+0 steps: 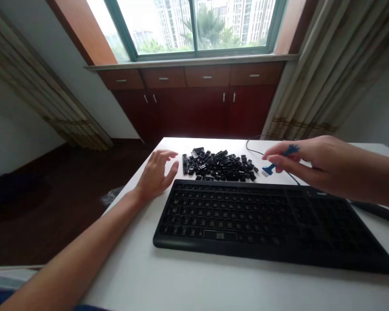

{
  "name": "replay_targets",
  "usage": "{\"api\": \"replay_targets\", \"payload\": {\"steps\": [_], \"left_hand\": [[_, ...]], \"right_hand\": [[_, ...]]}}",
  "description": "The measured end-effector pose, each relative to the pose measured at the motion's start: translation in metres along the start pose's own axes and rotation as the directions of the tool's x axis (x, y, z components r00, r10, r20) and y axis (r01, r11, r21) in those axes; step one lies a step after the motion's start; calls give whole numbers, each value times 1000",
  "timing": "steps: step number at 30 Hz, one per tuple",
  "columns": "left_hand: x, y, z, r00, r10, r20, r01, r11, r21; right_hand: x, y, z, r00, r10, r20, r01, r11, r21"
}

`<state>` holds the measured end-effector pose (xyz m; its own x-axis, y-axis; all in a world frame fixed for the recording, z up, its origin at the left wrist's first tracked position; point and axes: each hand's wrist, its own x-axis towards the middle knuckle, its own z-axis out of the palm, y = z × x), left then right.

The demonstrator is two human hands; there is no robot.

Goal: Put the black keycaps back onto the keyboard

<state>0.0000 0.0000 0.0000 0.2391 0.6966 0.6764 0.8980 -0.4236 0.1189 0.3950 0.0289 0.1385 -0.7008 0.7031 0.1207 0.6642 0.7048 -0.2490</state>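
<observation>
A black keyboard [220, 235] with its keycaps off lies across the white table, bare sockets showing. Behind it sits a heap of loose black keycaps [225, 166]. My right hand [306, 162] pinches a small blue brush [269, 169] with pale bristles above the keyboard's far edge, right of the heap. The brush's other end, shaped like blue splayed tips, sticks out above my fingers. My left hand [155, 175] rests at the table's left side, fingers curved and apart, holding nothing. It is left of the heap and near the keyboard's far left corner.
A thin black cable [251, 149] curves over the white table [123, 276] behind my right hand. At the right, a dark long object [376, 211] lies beyond the keyboard, partly hidden by my arm. Clear plastic [112, 196] lies below the table's left edge. Red cabinets [194, 112] stand under the window.
</observation>
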Motion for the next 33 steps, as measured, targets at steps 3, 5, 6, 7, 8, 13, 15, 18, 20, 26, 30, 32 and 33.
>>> {"api": "replay_targets", "payload": {"steps": [3, 5, 6, 7, 8, 13, 15, 18, 20, 26, 30, 32, 33], "left_hand": [[7, -3, 3, 992, 97, 81, -100, 994, 40], [11, -5, 6, 992, 94, 86, -99, 994, 47], [12, -6, 7, 994, 74, 77, -77, 996, 46], [13, -7, 8, 997, 48, 63, -50, 998, 44], [13, -8, 9, 998, 23, 50, -25, 999, 39], [7, -3, 7, 997, -59, 50, 57, 998, 27], [5, 2, 4, 989, -126, 83, 124, 992, 23], [6, 10, 0, 977, -187, 99, 188, 982, 1], [7, 14, 0, 977, -192, 93, 194, 981, -10], [7, 15, 1, 976, -201, 80, 199, 980, 28], [7, 14, 0, 977, -191, 93, 190, 982, 24], [7, 14, 0, 978, -185, 95, 184, 983, 21], [7, 14, 0, 978, -187, 97, 186, 982, 21]], "right_hand": [[-4, 6, -3, 998, 36, 45, -32, 996, -80], [-4, 12, -5, 994, 69, 85, -59, 991, -121], [-4, 15, -6, 991, 84, 107, -69, 988, -136], [-5, 18, -7, 987, 94, 130, -75, 986, -146], [-5, 21, -8, 982, 101, 157, -76, 985, -153], [-8, 22, -7, 949, 203, 241, -136, 954, -269], [-8, 17, -4, 946, 195, 259, -118, 951, -284], [-7, 11, -4, 950, 119, 290, -53, 973, -224], [-8, 12, -6, 954, 91, 287, -41, 984, -175], [-7, 32, -8, 945, 153, 291, -116, 983, -139], [-3, 38, -6, 931, 179, 317, -138, 979, -149], [-1, 38, -5, 932, 234, 277, -173, 958, -229], [-1, 38, -5, 933, 256, 253, -189, 947, -261]]}}
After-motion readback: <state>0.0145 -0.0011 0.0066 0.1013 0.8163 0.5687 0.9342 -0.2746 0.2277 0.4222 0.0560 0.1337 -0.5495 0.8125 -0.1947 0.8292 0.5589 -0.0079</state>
